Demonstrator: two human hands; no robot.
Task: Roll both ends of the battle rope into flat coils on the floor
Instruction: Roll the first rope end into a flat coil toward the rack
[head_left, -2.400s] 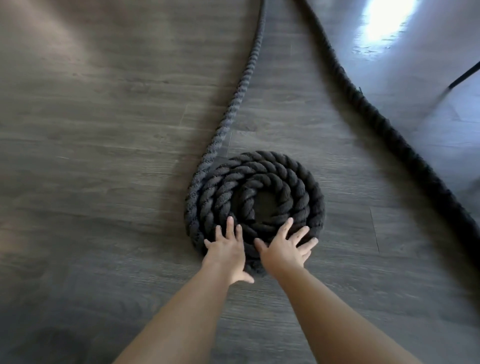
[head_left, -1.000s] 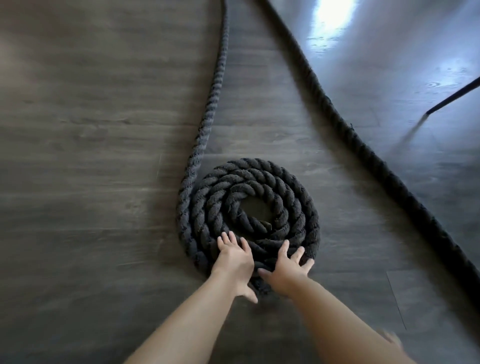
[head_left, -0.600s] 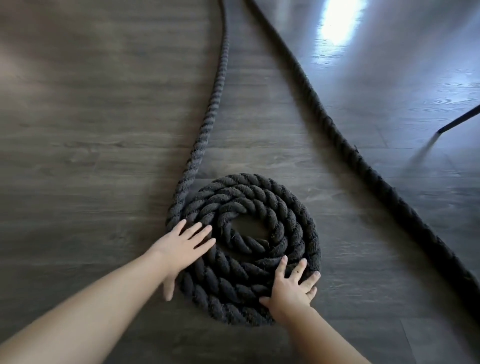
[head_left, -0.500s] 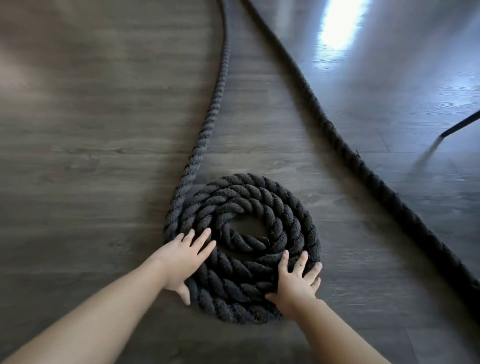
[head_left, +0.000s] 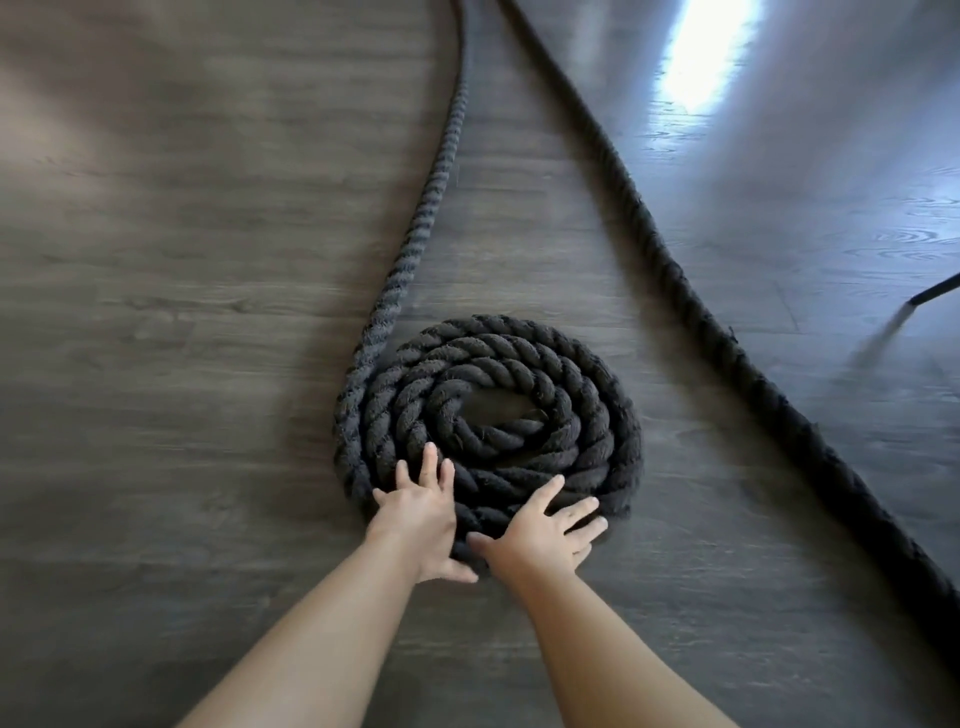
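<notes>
A thick black battle rope lies on the grey wood floor. One end is wound into a flat coil (head_left: 587, 395) of about three turns in the middle of the view. Its free length (head_left: 441, 171) runs from the coil's left side up and away. The other length of rope (head_left: 675, 291) lies straight, crossing diagonally to the right edge. My left hand (head_left: 421, 512) and my right hand (head_left: 545, 525) rest palm down, fingers spread, side by side on the coil's near edge. Neither hand is closed around the rope.
A thin black bar or leg (head_left: 935, 293) pokes in at the right edge, just above the floor. A bright patch of light (head_left: 701, 57) reflects off the floorboards at the top right.
My left hand slid from the coil's left side to its near edge, beside my right hand. The coil has shifted up and to the right in view.
</notes>
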